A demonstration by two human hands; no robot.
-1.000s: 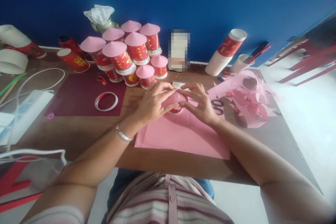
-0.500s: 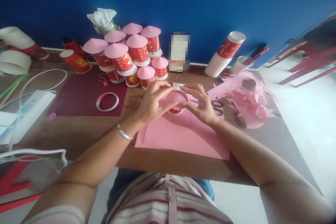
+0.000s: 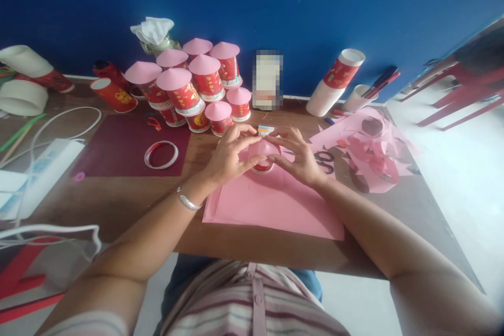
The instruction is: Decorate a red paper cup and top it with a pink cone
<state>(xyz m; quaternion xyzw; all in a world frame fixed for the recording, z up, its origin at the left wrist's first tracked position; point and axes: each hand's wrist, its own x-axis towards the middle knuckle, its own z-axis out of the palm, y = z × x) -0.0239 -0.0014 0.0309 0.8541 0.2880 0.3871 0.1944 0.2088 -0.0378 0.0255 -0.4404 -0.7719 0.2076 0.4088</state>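
A small red paper cup (image 3: 262, 166) stands upside down on a pink paper sheet (image 3: 275, 205), with a pink paper cone (image 3: 263, 147) on top of it. My left hand (image 3: 230, 155) pinches the cone's left edge with thumb and fingers. From the other side my right hand (image 3: 298, 155) holds the cone's right edge, fingers curled over it. Both hands meet above the cup, at the middle of the wooden table (image 3: 129, 194).
Several cone-topped red cups (image 3: 189, 89) are stacked at the back by the blue wall. Behind my hands lies a small card (image 3: 266, 129). Black scissors (image 3: 326, 160) and pink paper scraps (image 3: 370, 152) lie right. A cut cup ring (image 3: 160, 154), a dark red sheet (image 3: 129, 144) and a power strip (image 3: 39, 173) lie left.
My fingers have closed in over the cone again; half a second ago they were spread wider and more of the cone's top showed. The view shifted slightly.
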